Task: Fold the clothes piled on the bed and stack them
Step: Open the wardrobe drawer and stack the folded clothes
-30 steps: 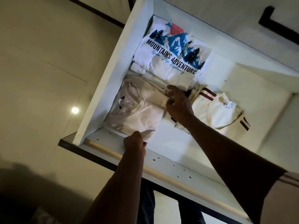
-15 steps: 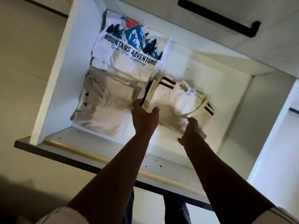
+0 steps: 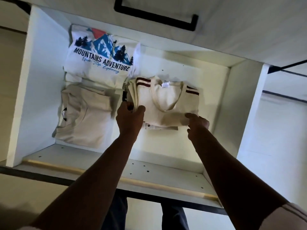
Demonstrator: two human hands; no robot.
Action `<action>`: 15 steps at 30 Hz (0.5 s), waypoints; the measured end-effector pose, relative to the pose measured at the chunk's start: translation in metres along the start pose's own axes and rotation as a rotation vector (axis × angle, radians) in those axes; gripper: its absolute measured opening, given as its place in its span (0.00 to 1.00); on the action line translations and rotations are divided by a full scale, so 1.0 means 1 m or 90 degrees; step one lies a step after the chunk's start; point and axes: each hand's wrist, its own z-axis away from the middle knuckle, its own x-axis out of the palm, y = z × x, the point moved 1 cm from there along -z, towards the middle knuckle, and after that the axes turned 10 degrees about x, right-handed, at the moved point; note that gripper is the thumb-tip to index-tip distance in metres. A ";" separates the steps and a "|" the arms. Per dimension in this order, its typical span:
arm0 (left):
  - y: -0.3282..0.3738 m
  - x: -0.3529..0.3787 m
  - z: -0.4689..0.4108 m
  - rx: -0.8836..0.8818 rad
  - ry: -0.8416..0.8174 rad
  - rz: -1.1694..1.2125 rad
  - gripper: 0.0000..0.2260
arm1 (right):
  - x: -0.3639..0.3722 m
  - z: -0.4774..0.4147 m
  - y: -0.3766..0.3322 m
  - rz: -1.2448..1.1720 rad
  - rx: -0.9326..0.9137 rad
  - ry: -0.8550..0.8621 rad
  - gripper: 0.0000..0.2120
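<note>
Inside a white drawer (image 3: 221, 103) lie three folded garments. A cream shirt with maroon stripes (image 3: 167, 98) sits right of centre on a small stack of folded clothes. My left hand (image 3: 129, 117) grips its near left corner, thumb on top. My right hand (image 3: 196, 125) pinches its near right edge. A white T-shirt printed "Mountains Adventure" (image 3: 101, 58) lies at the back left. A beige folded shirt (image 3: 84, 115) lies in front of it at the near left.
The drawer's front rail (image 3: 149, 176) with small holes runs under my forearms. A black handle (image 3: 156, 14) shows on the white panel above. The drawer's right end, past the striped shirt, shows bare white floor (image 3: 214, 83).
My hands left the beige shirt and took hold of the striped shirt's stack, which now sits squarer to the drawer. The view has shifted right.
</note>
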 end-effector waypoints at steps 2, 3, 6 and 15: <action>0.004 0.002 0.003 -0.068 -0.014 0.120 0.14 | -0.008 0.000 -0.006 -0.012 0.011 -0.017 0.14; 0.004 0.003 0.002 -0.096 -0.017 0.175 0.14 | -0.011 0.000 -0.009 -0.021 0.030 -0.040 0.12; 0.014 0.003 0.000 -0.159 -0.042 0.293 0.18 | -0.020 -0.001 -0.016 -0.085 0.115 -0.182 0.13; 0.077 -0.013 -0.036 -0.066 -0.168 0.264 0.10 | -0.032 0.021 -0.058 -0.258 0.037 -0.375 0.11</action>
